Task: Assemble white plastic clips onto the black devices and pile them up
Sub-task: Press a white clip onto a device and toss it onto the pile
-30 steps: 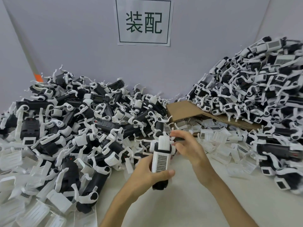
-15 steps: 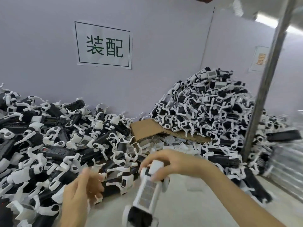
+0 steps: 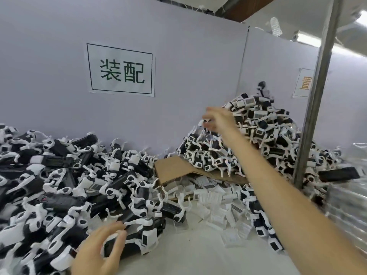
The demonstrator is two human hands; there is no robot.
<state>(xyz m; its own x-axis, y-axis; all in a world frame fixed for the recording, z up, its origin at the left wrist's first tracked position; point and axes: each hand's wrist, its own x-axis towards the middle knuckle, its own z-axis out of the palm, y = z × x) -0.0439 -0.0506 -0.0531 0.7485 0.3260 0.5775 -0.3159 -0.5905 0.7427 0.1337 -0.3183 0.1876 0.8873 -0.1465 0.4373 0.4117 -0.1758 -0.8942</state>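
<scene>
Black devices with white plastic clips [image 3: 258, 124] rise in a tall heap at the far right, its foot on a brown cardboard sheet [image 3: 174, 169]. A lower spread of them covers the left. My right hand [image 3: 216, 120] reaches out before the heap, blurred, fingers loose and holding nothing. My left hand [image 3: 93, 255] is near, its spread fingers touching one clipped black device [image 3: 137, 240].

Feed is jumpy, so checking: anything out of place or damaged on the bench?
One blurred device seems airborne just above the right pile. The cardboard under that pile is bent, with loose white clips spilling from beneath it. No visible damage.
</scene>
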